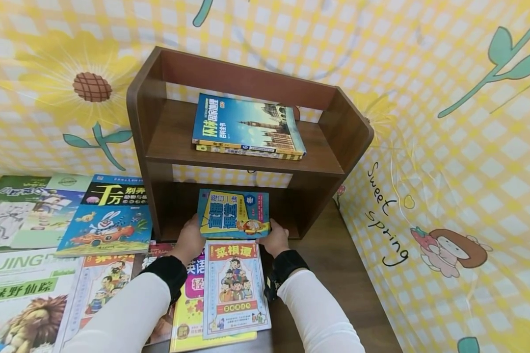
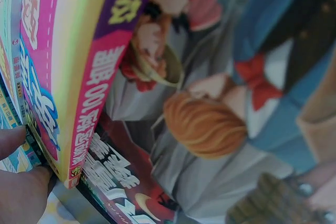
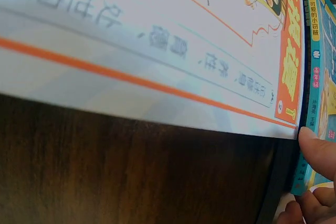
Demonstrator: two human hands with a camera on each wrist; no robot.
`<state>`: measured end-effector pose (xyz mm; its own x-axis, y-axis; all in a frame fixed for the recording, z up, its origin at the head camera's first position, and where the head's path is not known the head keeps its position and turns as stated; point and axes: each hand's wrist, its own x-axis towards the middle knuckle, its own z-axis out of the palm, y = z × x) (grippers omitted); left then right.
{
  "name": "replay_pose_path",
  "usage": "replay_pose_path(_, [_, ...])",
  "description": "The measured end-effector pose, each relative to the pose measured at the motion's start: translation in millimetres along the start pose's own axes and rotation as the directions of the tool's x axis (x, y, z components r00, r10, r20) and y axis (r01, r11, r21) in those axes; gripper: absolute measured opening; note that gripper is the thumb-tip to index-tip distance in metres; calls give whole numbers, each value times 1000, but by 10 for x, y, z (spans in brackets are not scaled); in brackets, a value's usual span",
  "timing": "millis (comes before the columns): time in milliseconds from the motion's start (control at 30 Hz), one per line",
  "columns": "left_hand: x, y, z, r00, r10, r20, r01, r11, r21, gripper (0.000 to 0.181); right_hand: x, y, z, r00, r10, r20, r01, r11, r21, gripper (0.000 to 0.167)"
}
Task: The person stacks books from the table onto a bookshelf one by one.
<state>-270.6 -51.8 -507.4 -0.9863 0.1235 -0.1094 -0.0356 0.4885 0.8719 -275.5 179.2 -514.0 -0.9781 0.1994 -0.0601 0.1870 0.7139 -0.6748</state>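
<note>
Head view: a flat, rectangular blue-and-yellow paperback (image 1: 234, 214) sits at the lower opening of a brown wood-grain bookshelf (image 1: 143, 113). Stacked books (image 1: 251, 125) lie above; a pale-bordered book (image 1: 236, 289) lies just in front. The left hand (image 1: 191, 239) and right hand (image 1: 276, 237) grip its opposite sides. Left wrist view: fingers (image 2: 23, 195) pinch its edge beyond a pink-and-yellow book (image 2: 79, 77). Right wrist view: the thumb (image 3: 319, 153) presses its teal spine, fingers (image 3: 317, 208) curled beneath.
</note>
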Motion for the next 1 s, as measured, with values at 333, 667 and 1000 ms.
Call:
replay_pose_path(333, [106,8,39,1000,-22,-19,23,996,86,55,0,-6,26,998,40,-57,-40,999,0,68])
replay_pose_path(667, [195,-6,35,999,-41,-20,43,991,125,60,38,-37,97,993,49,-105,-52,998,-21,59])
replay_pose_path(1000, [229,41,50,998,-60,-28,64,988,142,63,43,-61,146,984,89,-152,-98,994,-48,57])
